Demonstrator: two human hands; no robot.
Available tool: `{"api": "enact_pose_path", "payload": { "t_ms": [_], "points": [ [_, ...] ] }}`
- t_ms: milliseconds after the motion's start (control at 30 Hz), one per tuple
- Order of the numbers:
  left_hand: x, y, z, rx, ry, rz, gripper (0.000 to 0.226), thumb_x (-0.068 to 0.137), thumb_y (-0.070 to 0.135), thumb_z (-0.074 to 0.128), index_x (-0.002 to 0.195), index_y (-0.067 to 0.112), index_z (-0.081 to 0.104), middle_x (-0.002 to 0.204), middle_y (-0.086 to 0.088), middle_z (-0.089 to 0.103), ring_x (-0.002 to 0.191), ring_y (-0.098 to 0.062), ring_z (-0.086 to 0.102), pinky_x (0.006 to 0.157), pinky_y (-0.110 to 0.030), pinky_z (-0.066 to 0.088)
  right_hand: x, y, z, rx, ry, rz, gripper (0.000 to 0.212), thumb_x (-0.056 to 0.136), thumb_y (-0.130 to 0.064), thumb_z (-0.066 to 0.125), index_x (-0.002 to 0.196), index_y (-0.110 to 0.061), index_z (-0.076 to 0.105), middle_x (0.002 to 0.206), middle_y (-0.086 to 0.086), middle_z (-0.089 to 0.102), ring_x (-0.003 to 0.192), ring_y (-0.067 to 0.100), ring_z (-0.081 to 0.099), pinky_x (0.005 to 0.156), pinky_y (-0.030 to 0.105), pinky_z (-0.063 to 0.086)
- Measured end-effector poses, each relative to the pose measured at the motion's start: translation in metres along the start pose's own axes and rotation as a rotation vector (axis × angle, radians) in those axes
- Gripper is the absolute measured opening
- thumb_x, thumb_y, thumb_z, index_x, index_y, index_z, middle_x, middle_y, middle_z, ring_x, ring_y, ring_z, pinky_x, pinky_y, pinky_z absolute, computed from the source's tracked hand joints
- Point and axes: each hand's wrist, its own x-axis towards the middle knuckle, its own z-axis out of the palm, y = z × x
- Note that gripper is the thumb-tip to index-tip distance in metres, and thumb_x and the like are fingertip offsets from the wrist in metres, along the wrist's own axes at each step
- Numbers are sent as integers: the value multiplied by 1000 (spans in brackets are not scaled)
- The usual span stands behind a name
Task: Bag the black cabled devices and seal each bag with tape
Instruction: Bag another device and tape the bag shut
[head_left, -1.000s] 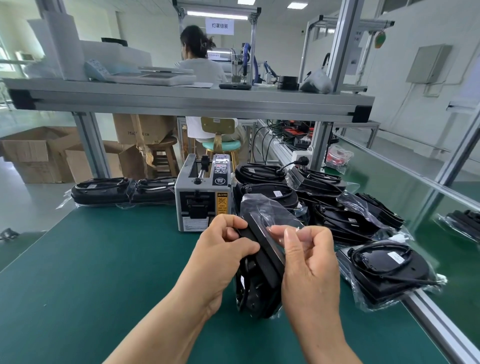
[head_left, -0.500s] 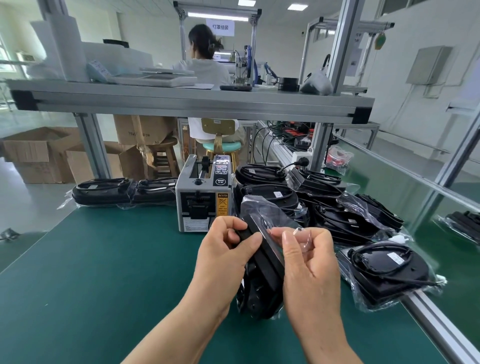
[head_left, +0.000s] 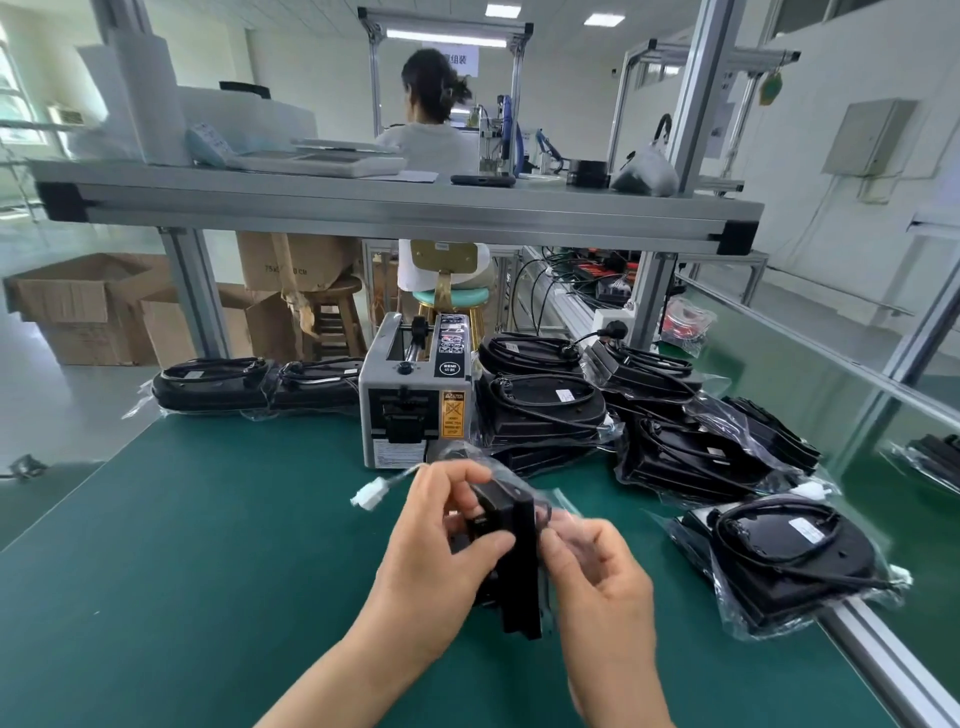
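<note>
Of the person only two bare hands and forearms show. The left hand (head_left: 447, 535), just below the dispenser (head_left: 415, 410), has slim fingers and a broad thumb; its nails are too blurred to make out. The left forearm (head_left: 363, 670), below and left of the dispenser, is bare as far as the bottom edge. The right hand (head_left: 597, 577), below and right of the dispenser, is softly blurred at the fingers, its knuckles plain. The right forearm (head_left: 618, 691), further below the dispenser, is bare too
</note>
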Motion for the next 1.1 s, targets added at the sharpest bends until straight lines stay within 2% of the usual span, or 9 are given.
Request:
{"api": "enact_pose_path", "payload": {
  "t_ms": [100,200,267,367,533,667,833,1000,1100],
  "points": [
    [-16,-19,-4,15,-28,42,57,65,17,77,106,51,57,93,16,52,93,-14,57,89,-21,47,-7,9,-6,-8,-25,-3,17,91,-5,66,81,-17,72,97,0,77,85,14,73,68,17,55],
    [-25,-26,-7,34,-27,70,59,65,16,78,107,51,57,93,17,52,95,-15,56,92,-19,46,-13,5,-9,-335,-63,-196,27,76,-26,80,96,-35,65,111,-16,67,101,9,67,86,15,49],
    [-26,-27,-7,36,-26,67,60,64,15,77,105,53,56,91,17,52,92,-14,55,91,-19,47,-11,-2,-7,-595,-60,-385,38,67,-31,81,99,-31,61,105,-17,62,102,8,60,86,12,44],
    [-25,-26,-10,46,-56,56,61,64,14,77,106,52,55,91,15,51,92,-15,55,92,-23,48,-7,-10,-8,-727,-44,-532,27,76,-10,83,77,-26,62,80,-12,60,79,11,58,70,15,44],
    [-27,-23,-14,89,-129,58,61,70,16,76,113,51,52,94,17,49,98,-17,56,96,-29,49,-8,-13,-14,-360,45,-74,21,86,-16,76,71,-25,63,60,-7,59,55,8,52,53,17,45],
    [-21,-18,-14,119,-192,103,66,75,6,78,114,51,50,97,17,49,99,-18,56,98,-28,48,-8,-13,-11,-454,-62,-32,35,68,-30,87,91,-37,62,84,-20,63,73,0,59,66,12,45],
    [-10,-8,-24,183,-252,147,49,74,23,72,113,46,55,106,16,54,107,-14,58,95,-20,47,3,-15,-8,-546,-124,-30,29,69,-27,88,84,-38,67,90,-15,67,82,-1,63,68,8,45],
    [48,-15,-40,-145,234,-294,8,87,16,71,85,24,75,75,5,68,66,-8,60,68,-22,52,-1,-6,-6,-563,-39,-190,27,68,-22,89,78,-38,70,80,-15,60,81,2,59,72,5,40],
    [95,-31,-45,-340,393,-561,11,93,18,68,86,10,71,75,-4,65,56,-10,54,56,-22,47,-2,0,-3,-543,-14,-233,27,67,-21,89,81,-36,71,84,-16,62,82,1,59,72,6,42]
  ]
}}
